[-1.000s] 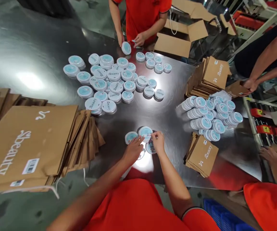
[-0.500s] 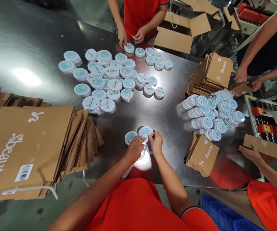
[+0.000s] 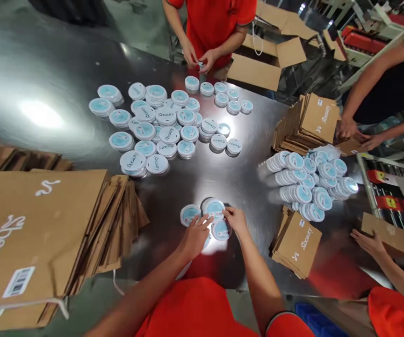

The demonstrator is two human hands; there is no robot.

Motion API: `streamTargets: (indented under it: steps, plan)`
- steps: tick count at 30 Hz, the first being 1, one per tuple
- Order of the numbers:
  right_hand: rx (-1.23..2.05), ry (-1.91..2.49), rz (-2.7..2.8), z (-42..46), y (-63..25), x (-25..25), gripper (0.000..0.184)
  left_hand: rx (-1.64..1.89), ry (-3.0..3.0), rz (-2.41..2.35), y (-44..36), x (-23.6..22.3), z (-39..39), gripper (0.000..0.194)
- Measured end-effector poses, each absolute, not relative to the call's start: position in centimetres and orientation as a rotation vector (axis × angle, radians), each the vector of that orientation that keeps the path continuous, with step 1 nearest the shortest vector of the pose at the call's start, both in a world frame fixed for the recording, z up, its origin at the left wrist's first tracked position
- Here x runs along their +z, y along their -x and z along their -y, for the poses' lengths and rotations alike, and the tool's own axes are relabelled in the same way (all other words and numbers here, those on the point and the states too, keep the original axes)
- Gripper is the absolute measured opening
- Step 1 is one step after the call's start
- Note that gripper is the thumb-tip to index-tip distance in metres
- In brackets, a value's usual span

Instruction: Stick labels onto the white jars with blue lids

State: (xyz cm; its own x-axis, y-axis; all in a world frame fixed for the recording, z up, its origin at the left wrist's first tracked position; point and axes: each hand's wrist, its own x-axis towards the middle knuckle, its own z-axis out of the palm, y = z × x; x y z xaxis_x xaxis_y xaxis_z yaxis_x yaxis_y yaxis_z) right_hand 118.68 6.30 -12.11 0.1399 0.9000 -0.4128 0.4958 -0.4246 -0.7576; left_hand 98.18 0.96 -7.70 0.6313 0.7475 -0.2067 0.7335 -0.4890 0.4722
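In front of me lies a small cluster of round, flat containers with pale blue labels. My left hand (image 3: 195, 238) rests over it with fingers spread, fingertips touching the upper labelled container (image 3: 213, 207). At that container's right edge, my right hand (image 3: 236, 221) has its thumb and fingers drawn together; whatever is between them is too small to make out. A lower labelled container (image 3: 222, 230) sits below the right fingertips, and another labelled container (image 3: 190, 214) lies to the left. One more is partly hidden beneath my left hand.
Many similar containers (image 3: 167, 117) are piled farther back, and stacked containers (image 3: 302, 178) stand at right. Folded cartons (image 3: 47, 224) crowd the left; smaller cartons (image 3: 298, 243) lie right. A co-worker (image 3: 216, 28) works opposite, with other people's arms (image 3: 380, 252) at right.
My right hand has shifted slightly right and down, exposing the lower container's blue label. My left hand stays over the cluster. The whole view has tilted, so things appear lower.
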Motion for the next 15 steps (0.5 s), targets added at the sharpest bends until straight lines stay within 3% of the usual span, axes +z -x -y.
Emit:
streamTargets:
  steps: [5,11,13,15]
  plan:
    - [0.782,2.100,1.847,-18.3,-118.7,-11.2,0.032,0.049,-2.287,-1.171,-98.7,-8.4,-1.2,0.023]
    - [0.297,2.096,2.233,-33.6,-113.4,-13.6,0.092,0.351,-2.337,-1.312,-99.1,-9.8,-0.4,0.012]
    - [0.283,2.070,2.257,-35.5,-112.7,-14.8,0.091,0.551,-2.301,-1.390,-99.1,-9.3,-0.1,0.015]
    - [0.251,2.016,2.268,-35.5,-112.7,-15.8,0.070,0.690,-2.187,-1.459,-98.8,-8.0,0.0,0.019]
